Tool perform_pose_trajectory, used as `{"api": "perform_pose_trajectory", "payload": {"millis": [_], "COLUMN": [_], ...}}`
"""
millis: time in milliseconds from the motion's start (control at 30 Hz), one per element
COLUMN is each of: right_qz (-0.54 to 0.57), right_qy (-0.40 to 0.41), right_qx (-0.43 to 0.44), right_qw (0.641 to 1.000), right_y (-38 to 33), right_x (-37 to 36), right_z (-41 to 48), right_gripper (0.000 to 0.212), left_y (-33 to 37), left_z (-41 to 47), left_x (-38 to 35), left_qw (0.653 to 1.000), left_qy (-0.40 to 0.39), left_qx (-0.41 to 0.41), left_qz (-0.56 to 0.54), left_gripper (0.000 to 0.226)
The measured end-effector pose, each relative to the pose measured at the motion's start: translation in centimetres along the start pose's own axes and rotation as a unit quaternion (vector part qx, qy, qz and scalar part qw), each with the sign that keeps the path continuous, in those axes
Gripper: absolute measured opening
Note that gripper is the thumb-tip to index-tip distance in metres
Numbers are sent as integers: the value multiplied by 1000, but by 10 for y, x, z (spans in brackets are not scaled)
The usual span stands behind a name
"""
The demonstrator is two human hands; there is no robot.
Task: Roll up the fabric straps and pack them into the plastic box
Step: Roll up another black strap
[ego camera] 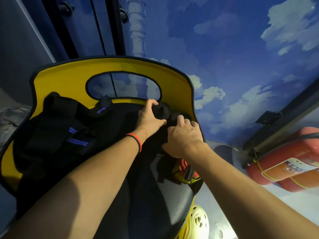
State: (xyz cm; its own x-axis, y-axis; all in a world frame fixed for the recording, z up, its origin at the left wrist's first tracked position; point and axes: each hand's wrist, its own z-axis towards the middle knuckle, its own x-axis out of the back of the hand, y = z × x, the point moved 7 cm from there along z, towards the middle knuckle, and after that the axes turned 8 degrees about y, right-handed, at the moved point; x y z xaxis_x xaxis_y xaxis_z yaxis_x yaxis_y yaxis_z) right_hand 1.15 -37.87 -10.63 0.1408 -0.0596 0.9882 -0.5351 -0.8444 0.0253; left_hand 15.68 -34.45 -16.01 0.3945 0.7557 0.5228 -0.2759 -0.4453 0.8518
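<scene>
Wall (224, 49): blue, cloudy, behind yellow seat (69, 78).
Left hand (149, 116): curled round black strap roll (161, 110).
Right hand (183, 135): at its 4 o'clock, pinching a coiled strap (173, 118).

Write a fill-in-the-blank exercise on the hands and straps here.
1. The left hand grips a rolled strap coloured ____.
2. The right hand holds a second roll, to the ____ of the first.
3. The loose straps on the seat bear stripes coloured ____.
4. The red wristband sits on the ____ wrist.

Missing words: black; right; blue; left.
</scene>
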Motion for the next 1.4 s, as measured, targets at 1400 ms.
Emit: {"api": "perform_pose_trajectory", "payload": {"millis": [1400], "right_qz": [-23], "right_qy": [87], "right_qx": [-1], "right_qw": [996], "right_y": [-3], "right_x": [10], "right_z": [10], "right_gripper": [44], "left_y": [-1], "left_z": [0], "left_x": [25], "left_qw": [997], "left_qy": [-74], "left_qx": [-28], "left_qz": [25], "left_gripper": [91]}}
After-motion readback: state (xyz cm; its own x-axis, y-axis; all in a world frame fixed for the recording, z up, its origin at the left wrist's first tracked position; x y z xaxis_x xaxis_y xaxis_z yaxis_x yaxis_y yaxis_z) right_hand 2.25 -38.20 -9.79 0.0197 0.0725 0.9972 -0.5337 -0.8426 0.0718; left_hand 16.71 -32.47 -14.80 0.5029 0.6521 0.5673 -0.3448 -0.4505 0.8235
